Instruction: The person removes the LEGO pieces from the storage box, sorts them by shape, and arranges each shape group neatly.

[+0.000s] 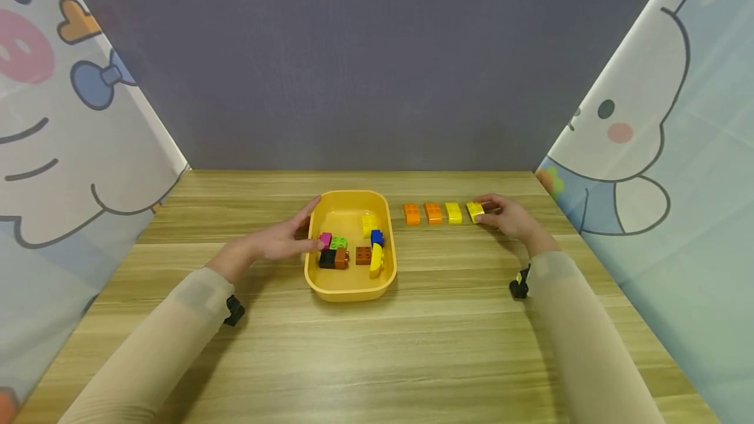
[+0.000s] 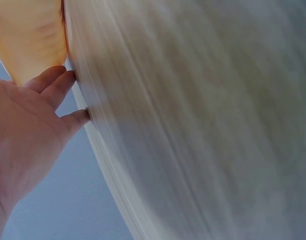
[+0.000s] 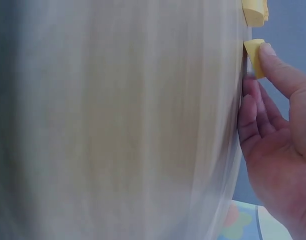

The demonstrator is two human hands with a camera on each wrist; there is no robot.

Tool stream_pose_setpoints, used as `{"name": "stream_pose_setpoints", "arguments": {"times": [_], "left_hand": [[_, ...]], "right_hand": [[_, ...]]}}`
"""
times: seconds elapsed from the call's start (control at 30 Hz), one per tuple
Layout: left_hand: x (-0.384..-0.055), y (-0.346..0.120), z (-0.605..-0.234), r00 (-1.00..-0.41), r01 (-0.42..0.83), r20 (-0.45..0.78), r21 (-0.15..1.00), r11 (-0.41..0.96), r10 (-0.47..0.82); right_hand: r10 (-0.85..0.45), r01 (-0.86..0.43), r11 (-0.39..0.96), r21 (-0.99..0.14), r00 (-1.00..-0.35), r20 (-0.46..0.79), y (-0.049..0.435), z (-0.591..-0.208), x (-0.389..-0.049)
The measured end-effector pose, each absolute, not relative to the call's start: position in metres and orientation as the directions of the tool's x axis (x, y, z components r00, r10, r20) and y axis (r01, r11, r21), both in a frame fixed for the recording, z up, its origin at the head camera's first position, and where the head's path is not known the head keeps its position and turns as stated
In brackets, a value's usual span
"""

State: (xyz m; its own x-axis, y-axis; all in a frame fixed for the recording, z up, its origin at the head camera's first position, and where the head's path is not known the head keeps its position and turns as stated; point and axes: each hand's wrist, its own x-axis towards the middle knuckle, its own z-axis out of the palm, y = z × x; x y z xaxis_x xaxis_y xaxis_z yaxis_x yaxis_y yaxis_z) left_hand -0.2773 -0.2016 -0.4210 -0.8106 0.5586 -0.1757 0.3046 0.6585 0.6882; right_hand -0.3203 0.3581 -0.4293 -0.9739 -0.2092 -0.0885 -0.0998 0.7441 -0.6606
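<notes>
My left hand (image 1: 283,239) rests at the left side of a yellow plastic bin (image 1: 351,296), its thumb reaching over the rim and its forefinger against the far left edge. In the left wrist view, the left hand's fingers (image 2: 60,90) lie fairly straight beside the bin's outer wall (image 2: 30,37). With thumb and fingers, my right hand (image 1: 509,216) pinches a yellow toy brick (image 1: 474,210) at the right end of a row. This brick (image 3: 255,57) looks tilted in the right wrist view.
Left of the held brick stand another yellow brick (image 1: 453,213) and two orange bricks, one mid-row (image 1: 432,213) and one nearest the bin (image 1: 412,214). Several bricks lie in the bin, among them a blue one (image 1: 377,237) and a black one (image 1: 327,259). A grey wall backs the wooden table (image 1: 377,358).
</notes>
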Motion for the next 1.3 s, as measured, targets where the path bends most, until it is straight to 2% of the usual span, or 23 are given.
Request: {"name": "stream_pose_setpoints", "arguments": {"times": [1.07,1.3], "left_hand": [[-0.2774,-0.2037,-0.4246,-0.814,0.315,-0.164,0.681,0.661,0.557],[-0.2792,-0.2015,-0.4252,-0.812,0.320,-0.166,0.676,0.664,0.560]], "right_hand": [[-0.218,-0.102,0.730,-0.675,-0.972,-0.088,0.3563,-0.4325,-0.3226],[-0.176,-0.103,0.710,-0.697,-0.984,-0.035,0.3594,-0.4262,-0.3144]]}}
